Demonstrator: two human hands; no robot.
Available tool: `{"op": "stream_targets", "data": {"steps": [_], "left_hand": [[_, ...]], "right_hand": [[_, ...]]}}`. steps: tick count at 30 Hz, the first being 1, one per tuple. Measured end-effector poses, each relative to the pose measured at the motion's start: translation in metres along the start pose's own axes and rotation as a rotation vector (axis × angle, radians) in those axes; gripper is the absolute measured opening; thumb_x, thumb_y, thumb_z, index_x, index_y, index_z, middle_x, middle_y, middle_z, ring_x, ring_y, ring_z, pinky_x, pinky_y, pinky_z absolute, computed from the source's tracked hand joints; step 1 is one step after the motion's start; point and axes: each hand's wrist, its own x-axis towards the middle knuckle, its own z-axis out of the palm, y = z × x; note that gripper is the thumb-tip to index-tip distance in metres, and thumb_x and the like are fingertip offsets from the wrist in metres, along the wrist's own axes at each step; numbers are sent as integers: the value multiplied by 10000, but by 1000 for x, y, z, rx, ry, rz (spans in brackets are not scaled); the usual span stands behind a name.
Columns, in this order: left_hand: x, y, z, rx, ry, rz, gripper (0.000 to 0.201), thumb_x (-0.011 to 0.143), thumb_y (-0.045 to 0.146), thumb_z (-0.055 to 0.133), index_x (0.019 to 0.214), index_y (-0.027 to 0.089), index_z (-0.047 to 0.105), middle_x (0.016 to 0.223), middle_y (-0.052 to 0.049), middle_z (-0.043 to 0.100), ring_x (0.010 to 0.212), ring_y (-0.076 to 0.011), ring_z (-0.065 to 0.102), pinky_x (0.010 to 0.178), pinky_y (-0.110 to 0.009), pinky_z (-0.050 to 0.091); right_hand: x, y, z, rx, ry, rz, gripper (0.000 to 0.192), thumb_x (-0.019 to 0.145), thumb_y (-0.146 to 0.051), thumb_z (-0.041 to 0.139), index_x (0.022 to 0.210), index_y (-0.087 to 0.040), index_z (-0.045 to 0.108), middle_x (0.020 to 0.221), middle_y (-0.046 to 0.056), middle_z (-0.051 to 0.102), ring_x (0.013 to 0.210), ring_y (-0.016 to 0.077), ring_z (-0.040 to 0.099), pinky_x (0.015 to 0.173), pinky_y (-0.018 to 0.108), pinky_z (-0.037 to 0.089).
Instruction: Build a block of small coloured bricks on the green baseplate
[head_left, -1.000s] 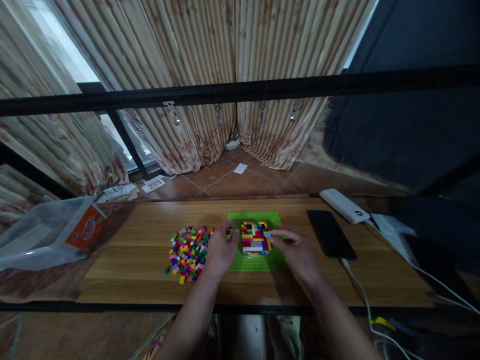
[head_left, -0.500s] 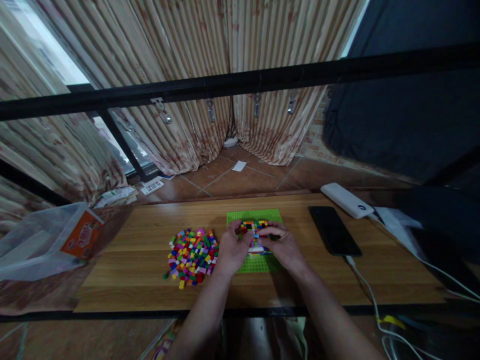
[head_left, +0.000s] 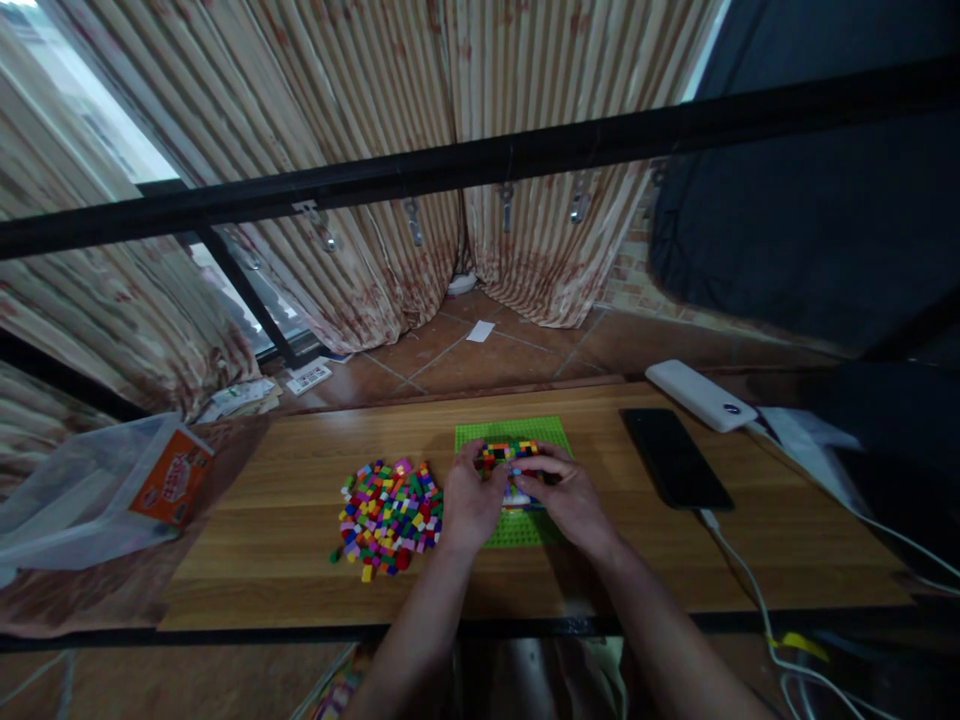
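A wooden table with a dark front edge carries everything. Near its middle lies a green baseplate, flat on the wood, with a block of coloured bricks built on it. Just left of the baseplate sits a loose heap of small bricks in many colours. To the right lies a black phone, screen up, with a white cable running from its near end toward the table's front edge. Beyond the phone, at the far right corner, rests a white power bank. A clear plastic bag with an orange label lies off the left end.
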Motion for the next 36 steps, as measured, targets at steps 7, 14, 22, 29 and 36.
{"op": "stream_targets", "data": {"steps": [7,14,22,29,36], "left_hand": [[0,2,-2,-20,-13,-3,402,811,208,561,1207,146,579,1219,-129,643,1098,-222,617,981,-372,466],[-3,-2,0,-40,-16,23,437,796,211,568,1228,139,564,1219,-133,638,1137,-234,599,983,-371,472],[-6,3,1,-13,-19,8,460,797,178,548,1254,119,552,1266,-163,612,1179,-255,575,1019,-386,439],[-7,5,1,-35,-21,-20,474,797,161,530,1269,115,550,1272,-155,611,1194,-249,567,1059,-367,405],[-11,14,-4,-4,-51,-47,525,779,194,563,1295,103,529,1307,-153,585,1231,-241,535,1075,-337,386]], "right_hand": [[-1,-1,-6,-53,19,-62,163,649,-372,767,797,-302,777,1101,48,646,1114,258,566,1003,451,404],[-3,-4,-14,-186,-30,-134,135,739,-383,714,821,-288,764,1186,59,600,1130,237,567,1026,423,392],[-6,-12,-25,-312,-62,-150,160,788,-390,663,836,-254,734,1197,70,585,1105,247,575,984,432,416],[-4,-14,-20,-350,-84,-178,142,786,-374,659,801,-258,739,1199,73,560,1121,252,558,1004,429,398],[4,-9,-11,-252,-62,-107,124,695,-369,716,733,-257,753,1129,74,593,1177,267,525,1001,422,388]]}}
